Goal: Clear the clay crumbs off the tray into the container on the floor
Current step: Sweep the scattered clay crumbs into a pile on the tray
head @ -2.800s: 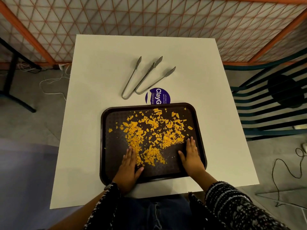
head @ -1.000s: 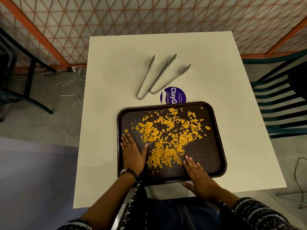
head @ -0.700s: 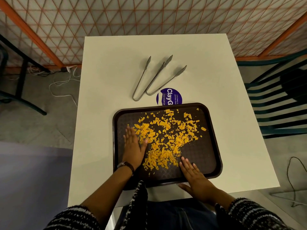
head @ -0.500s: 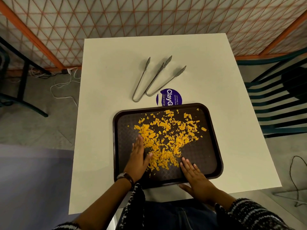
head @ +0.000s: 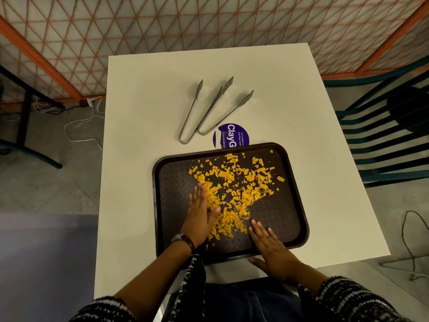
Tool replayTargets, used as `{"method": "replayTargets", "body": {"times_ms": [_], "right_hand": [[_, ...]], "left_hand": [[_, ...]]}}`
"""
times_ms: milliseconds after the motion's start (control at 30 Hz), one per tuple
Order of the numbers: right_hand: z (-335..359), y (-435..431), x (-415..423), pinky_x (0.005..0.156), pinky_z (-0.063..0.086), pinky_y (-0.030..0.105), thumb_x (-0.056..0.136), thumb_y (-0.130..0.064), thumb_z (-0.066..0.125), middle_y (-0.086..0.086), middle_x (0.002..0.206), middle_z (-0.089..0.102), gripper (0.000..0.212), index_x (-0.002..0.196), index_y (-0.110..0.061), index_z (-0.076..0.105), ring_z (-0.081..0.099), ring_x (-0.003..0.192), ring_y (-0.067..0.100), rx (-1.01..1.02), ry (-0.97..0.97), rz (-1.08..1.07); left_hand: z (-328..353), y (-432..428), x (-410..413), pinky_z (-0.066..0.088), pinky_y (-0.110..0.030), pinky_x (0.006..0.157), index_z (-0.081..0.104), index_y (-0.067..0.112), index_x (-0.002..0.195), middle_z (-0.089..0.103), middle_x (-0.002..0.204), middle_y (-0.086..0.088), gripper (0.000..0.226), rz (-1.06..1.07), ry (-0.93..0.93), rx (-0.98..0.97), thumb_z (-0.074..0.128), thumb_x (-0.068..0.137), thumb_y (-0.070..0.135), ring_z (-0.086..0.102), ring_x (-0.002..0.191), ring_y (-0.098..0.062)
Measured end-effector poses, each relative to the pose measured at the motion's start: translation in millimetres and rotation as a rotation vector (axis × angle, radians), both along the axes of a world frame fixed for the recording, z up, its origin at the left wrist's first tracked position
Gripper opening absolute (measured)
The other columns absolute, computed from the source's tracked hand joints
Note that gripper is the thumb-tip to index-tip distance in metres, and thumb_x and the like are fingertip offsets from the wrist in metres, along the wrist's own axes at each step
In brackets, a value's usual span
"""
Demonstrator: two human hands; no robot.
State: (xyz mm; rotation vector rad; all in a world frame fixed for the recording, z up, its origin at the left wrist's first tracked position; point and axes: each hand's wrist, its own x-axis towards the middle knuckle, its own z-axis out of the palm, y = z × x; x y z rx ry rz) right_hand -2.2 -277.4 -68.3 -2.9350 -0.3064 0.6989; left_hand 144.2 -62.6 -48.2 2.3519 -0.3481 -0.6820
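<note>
- Behind the white table (head: 144,112) stood an orange lattice screen (head: 162,24), with grey floor and loose white cables (head: 81,122) off beyond the left hand's side and a dark slatted chair (head: 383,140) beyond the right hand's side.
- Head view: a dark brown tray (head: 294,205) lay on the table directly under both hands, its near rim close to the table edge.
- Yellow clay crumbs (head: 234,182) were scattered over the tray, mostly ahead of the fingertips and in the gap between the two hands.
- The left hand (head: 200,214) was tipped onto its little-finger edge, fingers straight and together, the palm side touching the crumbs to its right; it gripped nothing, and a dark wrist strap (head: 184,240) showed behind it.
- The right hand (head: 271,249) lay flat and spread on the tray's near part, thumb over the near rim, grasping nothing; crumbs sat just off its fingertips to the left.
- Well ahead of both hands, past the tray's far rim, two metal tongs (head: 209,110) lay overlapping on the table, beside a purple round sticker (head: 231,135) partly tucked under the tray.
- No floor container could be made out.
</note>
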Motion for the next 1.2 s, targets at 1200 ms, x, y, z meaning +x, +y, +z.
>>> {"method": "replayTargets", "body": {"times_ms": [1200], "right_hand": [[21,3,9,0.112,-0.021,0.023,0.078,-0.080,0.005,0.002,0.154,-0.024,0.099,0.148,-0.012,-0.009,-0.027,0.140,0.008,0.250,0.210,-0.085]], "left_hand": [[8,-40,55,-0.006,-0.035,0.113,-0.010,0.014,0.145,-0.010,0.156,-0.004,0.074,-0.041,0.041,-0.010,0.032,0.093,0.046,-0.016,0.140,-0.018]]}}
